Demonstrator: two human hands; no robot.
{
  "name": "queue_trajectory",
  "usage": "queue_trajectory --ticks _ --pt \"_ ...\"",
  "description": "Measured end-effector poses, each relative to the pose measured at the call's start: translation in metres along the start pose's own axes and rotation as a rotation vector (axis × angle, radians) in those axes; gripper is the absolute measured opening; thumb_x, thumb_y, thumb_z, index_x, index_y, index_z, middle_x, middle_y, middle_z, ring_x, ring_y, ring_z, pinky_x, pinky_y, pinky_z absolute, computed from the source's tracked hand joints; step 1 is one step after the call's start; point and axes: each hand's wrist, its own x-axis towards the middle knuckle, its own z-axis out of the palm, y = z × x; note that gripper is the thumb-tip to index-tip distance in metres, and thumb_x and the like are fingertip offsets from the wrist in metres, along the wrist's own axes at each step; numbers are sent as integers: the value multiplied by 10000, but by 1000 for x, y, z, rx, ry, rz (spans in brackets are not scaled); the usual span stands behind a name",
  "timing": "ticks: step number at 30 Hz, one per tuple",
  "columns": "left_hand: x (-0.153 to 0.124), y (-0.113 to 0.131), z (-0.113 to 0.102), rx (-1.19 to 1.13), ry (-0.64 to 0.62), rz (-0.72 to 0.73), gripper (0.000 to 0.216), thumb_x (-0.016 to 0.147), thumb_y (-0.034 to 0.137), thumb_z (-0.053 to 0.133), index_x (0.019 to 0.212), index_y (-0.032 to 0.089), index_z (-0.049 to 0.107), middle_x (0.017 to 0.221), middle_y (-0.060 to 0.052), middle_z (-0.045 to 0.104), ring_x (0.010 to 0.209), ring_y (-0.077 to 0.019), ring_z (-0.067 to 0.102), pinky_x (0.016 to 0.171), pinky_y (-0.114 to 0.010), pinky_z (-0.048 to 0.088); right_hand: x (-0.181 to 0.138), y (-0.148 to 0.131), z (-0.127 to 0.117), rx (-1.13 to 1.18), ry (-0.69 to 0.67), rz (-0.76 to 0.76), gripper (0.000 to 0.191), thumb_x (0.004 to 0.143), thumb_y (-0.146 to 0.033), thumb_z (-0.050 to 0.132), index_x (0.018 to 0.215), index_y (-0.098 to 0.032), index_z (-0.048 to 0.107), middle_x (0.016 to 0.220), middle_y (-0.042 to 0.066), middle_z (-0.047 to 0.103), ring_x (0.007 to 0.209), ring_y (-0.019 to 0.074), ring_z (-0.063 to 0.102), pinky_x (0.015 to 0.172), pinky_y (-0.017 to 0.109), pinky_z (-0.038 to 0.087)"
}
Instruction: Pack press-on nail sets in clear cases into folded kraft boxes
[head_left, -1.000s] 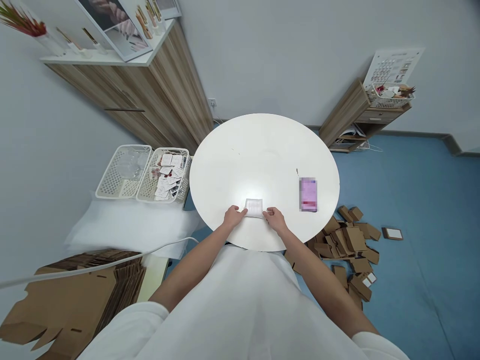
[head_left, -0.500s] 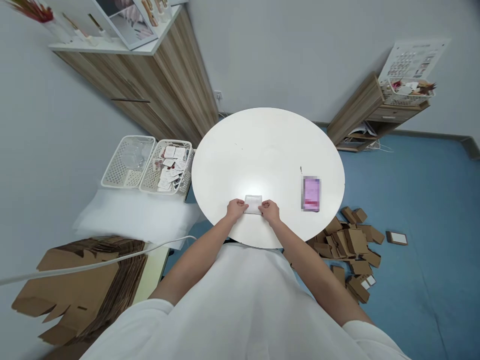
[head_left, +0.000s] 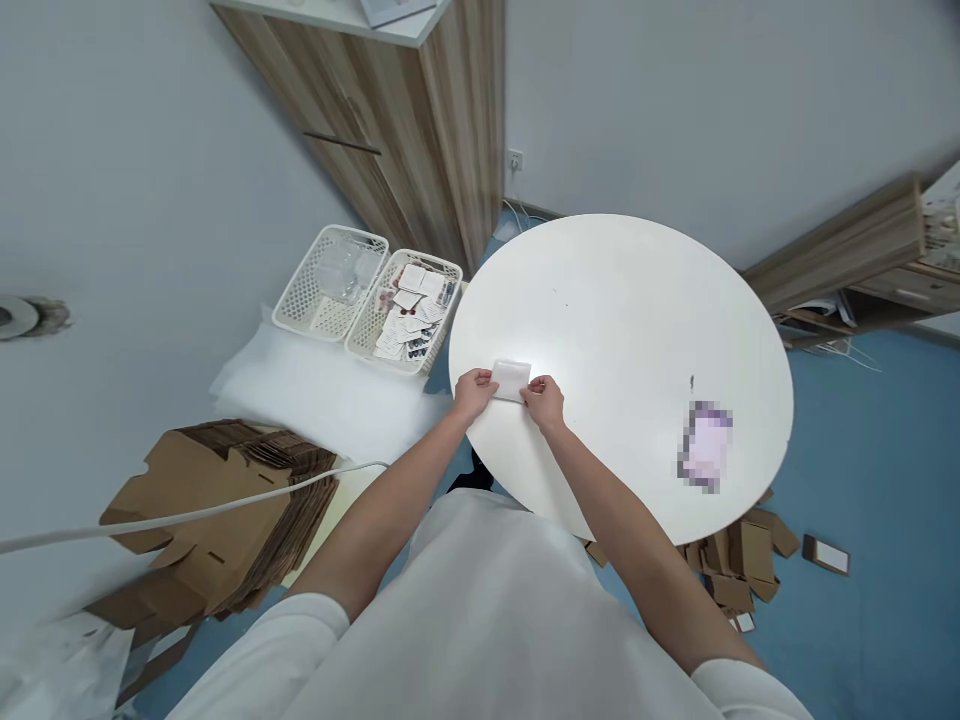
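A small flat white packet, which looks wrapped in thin pale foam or film, is at the near left part of the round white table. My left hand pinches its left edge between thumb and fingers. At the packet's lower right corner, my right hand grips it the same way. Both forearms reach over the table's near edge. I cannot tell what is inside the packet.
A pixelated purple-pink rectangle lies on the table's right side. Left are two white baskets, one with cards, white foam sheets, a cable and flattened cardboard boxes. Folded brown boxes lie on the floor right.
My view has turned to the left, so the table and purple rectangle appear further right. Both hands still hold the packet, which sits slightly higher in view.
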Motion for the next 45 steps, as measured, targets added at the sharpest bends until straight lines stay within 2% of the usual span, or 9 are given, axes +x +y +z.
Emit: queue_trajectory --ticks 6,12,17,22,27,32,37,41,45 --pt "52 12 -42 98 38 53 309 635 162 629 941 140 595 938 -61 643 760 -141 611 734 -275 485 33 -47 47 33 16 -14 151 661 -281 537 792 -215 500 810 -10 595 772 137 570 739 284 453" --pt "87 26 -58 367 75 175 358 690 169 585 1043 151 531 987 -61 590 770 -133 579 774 -290 454 52 -75 68 45 43 -31 187 648 -202 515 835 -205 518 870 3 599 789 134 565 742 272 443" --pt "87 27 -57 612 68 370 135 756 144 497 885 161 533 942 -77 550 904 -191 534 830 -339 421 52 -76 73 23 19 -32 230 658 -197 508 888 -200 518 927 16 594 718 123 563 724 279 448" --pt "81 25 -56 639 59 454 166 781 141 460 940 153 505 979 -97 522 952 -207 513 848 -343 420 50 -71 71 3 3 -40 270 676 -243 508 943 -196 518 969 29 578 727 126 548 754 309 446" --pt "75 25 -59 619 55 483 259 776 160 476 1034 136 475 1044 -119 500 1012 -228 488 872 -364 416 39 -72 69 81 33 -35 400 674 -279 533 1060 -195 471 1105 69 511 811 139 534 749 304 465" --pt "59 26 -66 550 30 528 347 783 223 495 1116 145 437 1109 -121 478 1075 -232 457 905 -373 403 6 -67 61 144 68 -28 411 696 -284 516 1092 -196 447 1140 80 489 840 141 532 749 300 475" --pt "18 18 -80 466 -29 592 323 794 247 481 1109 174 464 1136 -97 489 1105 -211 450 941 -365 382 -52 -34 38 125 -9 3 414 700 -300 518 1099 -205 459 1146 77 501 773 130 547 737 310 475" --pt "-32 -4 -89 421 -120 486 251 797 271 466 1024 184 529 1057 -72 554 1005 -196 523 871 -358 434 -96 -4 14 94 -56 42 398 707 -305 509 1091 -207 472 1110 72 531 695 124 548 718 322 475" --pt "-80 -24 -90 366 -152 311 214 778 291 475 936 187 575 962 -55 611 884 -178 581 765 -325 481 -114 11 0 83 -122 25 364 708 -314 496 1057 -209 499 1066 65 554 658 127 542 686 327 477"
